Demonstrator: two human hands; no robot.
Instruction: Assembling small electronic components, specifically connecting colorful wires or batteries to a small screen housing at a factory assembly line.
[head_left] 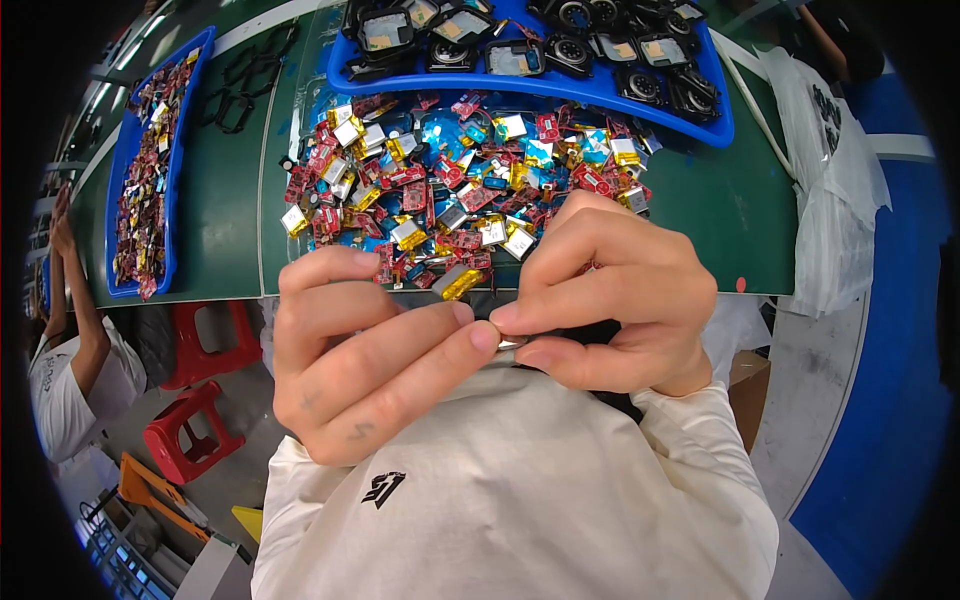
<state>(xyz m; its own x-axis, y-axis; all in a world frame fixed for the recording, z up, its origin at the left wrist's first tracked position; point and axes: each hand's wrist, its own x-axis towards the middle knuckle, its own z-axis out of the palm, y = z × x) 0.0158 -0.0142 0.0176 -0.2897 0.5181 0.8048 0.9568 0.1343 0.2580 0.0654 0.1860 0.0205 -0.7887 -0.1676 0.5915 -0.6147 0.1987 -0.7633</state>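
Note:
My left hand and my right hand meet just off the near edge of the table, above my shirt. Both are closed, fingertips pressed together around a small part with a silvery edge. Most of that part is hidden by the fingers, so I cannot tell its kind. Right behind the fingertips is a grey battery with yellow tape; whether it joins the held part cannot be seen. Beyond the hands spreads a heap of red circuit boards mixed with silver-and-yellow pouch batteries.
A blue tray of black watch-like housings stands behind the heap on the green table. Another blue tray with boards lies left. Clear plastic bags hang at right. A person and red stools are at left.

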